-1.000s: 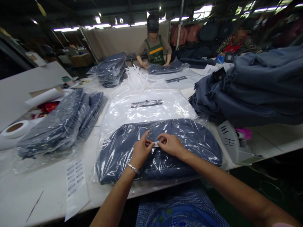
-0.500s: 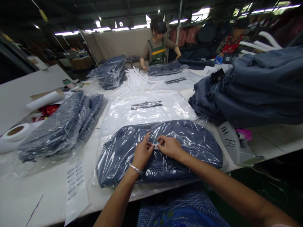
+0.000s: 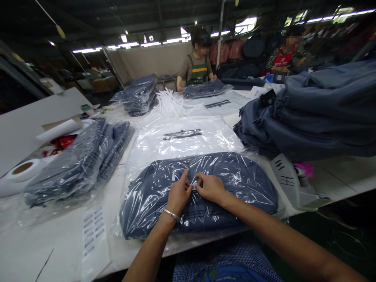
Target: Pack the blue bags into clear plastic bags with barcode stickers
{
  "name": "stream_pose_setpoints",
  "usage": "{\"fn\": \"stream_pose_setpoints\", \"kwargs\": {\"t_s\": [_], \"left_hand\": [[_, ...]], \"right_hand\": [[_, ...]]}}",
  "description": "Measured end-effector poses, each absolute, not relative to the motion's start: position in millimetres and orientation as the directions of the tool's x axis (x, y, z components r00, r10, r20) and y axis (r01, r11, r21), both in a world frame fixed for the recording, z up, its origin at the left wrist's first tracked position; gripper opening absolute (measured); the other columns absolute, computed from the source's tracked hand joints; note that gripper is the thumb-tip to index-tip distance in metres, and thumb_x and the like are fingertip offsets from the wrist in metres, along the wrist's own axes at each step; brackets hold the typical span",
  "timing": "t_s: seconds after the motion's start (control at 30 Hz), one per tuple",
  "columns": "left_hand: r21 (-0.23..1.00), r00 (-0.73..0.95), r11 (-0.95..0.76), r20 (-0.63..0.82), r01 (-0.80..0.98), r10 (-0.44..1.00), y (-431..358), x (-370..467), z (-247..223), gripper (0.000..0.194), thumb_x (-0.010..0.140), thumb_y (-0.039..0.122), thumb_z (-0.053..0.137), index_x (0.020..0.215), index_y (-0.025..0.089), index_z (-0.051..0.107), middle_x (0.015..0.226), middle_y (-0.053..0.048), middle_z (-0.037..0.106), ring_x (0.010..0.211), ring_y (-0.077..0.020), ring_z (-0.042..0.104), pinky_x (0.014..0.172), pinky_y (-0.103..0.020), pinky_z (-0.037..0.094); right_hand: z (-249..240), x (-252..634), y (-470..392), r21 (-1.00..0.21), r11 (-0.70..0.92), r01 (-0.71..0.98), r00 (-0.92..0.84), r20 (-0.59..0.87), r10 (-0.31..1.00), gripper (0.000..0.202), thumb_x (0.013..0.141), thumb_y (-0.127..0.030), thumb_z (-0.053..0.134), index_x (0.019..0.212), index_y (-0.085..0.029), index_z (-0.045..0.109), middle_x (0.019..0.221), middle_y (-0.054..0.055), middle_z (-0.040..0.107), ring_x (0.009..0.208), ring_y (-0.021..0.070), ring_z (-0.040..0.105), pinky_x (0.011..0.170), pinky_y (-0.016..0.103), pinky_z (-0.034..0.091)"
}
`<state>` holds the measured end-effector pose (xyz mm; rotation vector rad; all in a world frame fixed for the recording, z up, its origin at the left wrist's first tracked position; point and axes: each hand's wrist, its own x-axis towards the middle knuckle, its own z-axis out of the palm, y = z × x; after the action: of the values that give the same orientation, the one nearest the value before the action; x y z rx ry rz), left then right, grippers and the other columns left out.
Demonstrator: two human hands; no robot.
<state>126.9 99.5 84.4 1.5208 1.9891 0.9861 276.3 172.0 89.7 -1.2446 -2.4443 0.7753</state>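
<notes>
- Navy plastic-wrapped bag: I see it lying flat at the lower centre of the frame.
- Left hand and right hand pinch a small white label over its middle.

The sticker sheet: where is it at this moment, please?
In the head view, the sticker sheet is at lower left, on the table by its near edge, left of the nearest wrapped bag.
</notes>
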Motion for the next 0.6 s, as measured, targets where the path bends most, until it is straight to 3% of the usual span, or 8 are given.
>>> {"fn": "stream_pose_setpoints", "kwargs": {"t_s": [0.13,0.23,0.33,0.43,0.53,0.6], "left_hand": [[0.605,-0.261,0.167,0.07,0.778,0.963,99,130,86,0.067,0.081,0.018,0.063,0.143,0.028,0.04,0.077,0.0,0.067,0.068,-0.0179,0.061,0.063,-0.026,0.038],[0.411,-0.251,0.204,0.063,0.888,0.966,98,131,88,0.067,0.083,0.022,0.063,0.144,0.03,0.037,0.087,0.0,0.068,0.075,-0.0184,0.063,0.061,-0.026,0.039],[0.306,-0.251,0.214,0.087,0.928,0.964,95,131,89,0.065,0.085,0.026,0.061,0.145,0.028,0.035,0.1,-0.003,0.067,0.079,-0.0193,0.064,0.062,-0.028,0.045],[0.276,-0.125,0.072,0.181,0.959,0.975,90,130,86,0.051,0.091,0.024,0.052,0.142,0.025,0.041,0.126,-0.008,0.06,0.107,-0.0208,0.06,0.083,-0.031,0.051],[0.169,0.08,-0.114,0.196,0.979,0.977,79,126,80,0.04,0.095,0.029,0.046,0.135,0.027,0.05,0.147,-0.006,0.046,0.136,-0.0256,0.039,0.112,-0.047,0.034],[0.091,0.109,-0.123,0.14,0.988,0.984,67,119,77,0.041,0.095,0.037,0.046,0.135,0.032,0.05,0.152,-0.007,0.039,0.142,-0.0302,0.029,0.114,-0.059,0.024]], "right_hand": [[89,273,171,-0.521,0.509,0.686,-0.604,-0.016,0.797,0.027,0.081,-0.03,0.057,0.108,-0.028,0.059,0.084,-0.001,0.072,0.087,0.0224,0.067,0.069,0.03,0.039],[90,271,169,-0.474,0.546,0.69,-0.63,-0.023,0.776,0.032,0.082,-0.028,0.055,0.113,-0.027,0.057,0.094,0.001,0.071,0.091,0.0223,0.065,0.074,0.031,0.042],[92,272,166,-0.43,0.578,0.693,-0.638,0.005,0.77,0.037,0.084,-0.031,0.054,0.12,-0.024,0.053,0.107,0.005,0.067,0.095,0.0229,0.063,0.076,0.033,0.044],[94,279,162,-0.394,0.647,0.653,-0.679,0.074,0.73,0.038,0.087,-0.028,0.051,0.125,-0.025,0.053,0.118,0.007,0.063,0.099,0.023,0.061,0.078,0.033,0.046],[94,296,156,-0.31,0.763,0.568,-0.764,0.147,0.628,0.032,0.09,-0.025,0.049,0.119,-0.026,0.061,0.129,0.006,0.059,0.11,0.0256,0.057,0.089,0.038,0.045],[93,316,154,-0.249,0.782,0.571,-0.768,0.173,0.616,0.031,0.09,-0.026,0.05,0.118,-0.023,0.064,0.135,0.008,0.057,0.119,0.0293,0.052,0.099,0.045,0.04]]}}
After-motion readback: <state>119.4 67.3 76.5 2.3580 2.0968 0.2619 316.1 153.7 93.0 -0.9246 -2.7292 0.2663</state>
